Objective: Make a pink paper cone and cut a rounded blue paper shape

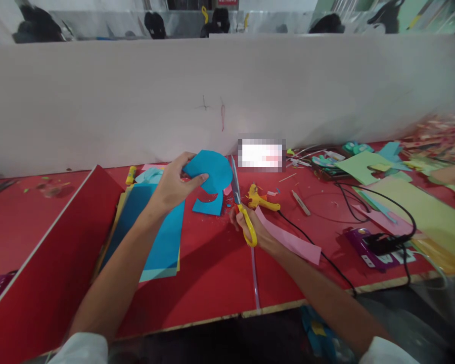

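Observation:
My left hand (176, 183) pinches a rounded blue paper cutout (212, 169) and holds it above the red table (212, 273). My right hand (246, 222) grips yellow-handled scissors (240, 202), blades pointing up beside the cutout's right edge. A blue paper offcut (209, 205) lies on the table just under the cutout. A stack of blue and yellow paper sheets (155, 237) lies below my left forearm.
A yellow glue gun (260, 199) with a black cord lies right of the scissors, with a pink paper strip (288, 237) next to it. A purple power strip (375, 247), green and yellow sheets (413, 202) and scraps cover the right. A white partition (136, 101) stands behind.

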Available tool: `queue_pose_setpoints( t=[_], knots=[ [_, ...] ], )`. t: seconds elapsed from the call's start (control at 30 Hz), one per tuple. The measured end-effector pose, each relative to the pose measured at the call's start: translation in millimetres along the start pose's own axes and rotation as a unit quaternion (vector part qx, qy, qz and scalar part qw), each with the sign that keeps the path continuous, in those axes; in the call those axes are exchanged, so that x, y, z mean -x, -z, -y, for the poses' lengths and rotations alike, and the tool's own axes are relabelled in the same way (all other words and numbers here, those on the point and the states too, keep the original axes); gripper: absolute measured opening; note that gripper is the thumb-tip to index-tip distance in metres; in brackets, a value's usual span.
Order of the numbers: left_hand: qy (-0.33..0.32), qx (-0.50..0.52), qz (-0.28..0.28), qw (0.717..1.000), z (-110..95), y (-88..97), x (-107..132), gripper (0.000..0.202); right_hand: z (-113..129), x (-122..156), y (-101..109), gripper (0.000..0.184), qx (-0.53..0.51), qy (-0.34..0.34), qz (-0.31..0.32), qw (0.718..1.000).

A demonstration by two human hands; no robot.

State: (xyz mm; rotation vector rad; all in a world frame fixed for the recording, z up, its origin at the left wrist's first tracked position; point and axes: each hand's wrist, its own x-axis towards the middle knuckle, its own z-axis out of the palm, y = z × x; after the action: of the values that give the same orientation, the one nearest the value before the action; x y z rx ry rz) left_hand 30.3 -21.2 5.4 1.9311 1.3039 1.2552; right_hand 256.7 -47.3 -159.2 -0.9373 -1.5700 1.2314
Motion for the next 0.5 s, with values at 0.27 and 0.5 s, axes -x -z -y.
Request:
queue_pose_setpoints(
  t=[0.27, 0.5],
  knots=[
    [0.011, 0.007, -0.012, 1.000, -1.5, 2.0, 0.2, 0.033, 1.5, 6.2, 7.4, 0.066, 0.013, 0.034, 0.022, 0.999],
    [0.067, 0.161, -0.036, 0.984, 1.1, -4.8, 1.1, 0.034, 4.8, 6.1, 2.9, 0.064, 0.000, 0.019, 0.013, 1.000]
  ],
)
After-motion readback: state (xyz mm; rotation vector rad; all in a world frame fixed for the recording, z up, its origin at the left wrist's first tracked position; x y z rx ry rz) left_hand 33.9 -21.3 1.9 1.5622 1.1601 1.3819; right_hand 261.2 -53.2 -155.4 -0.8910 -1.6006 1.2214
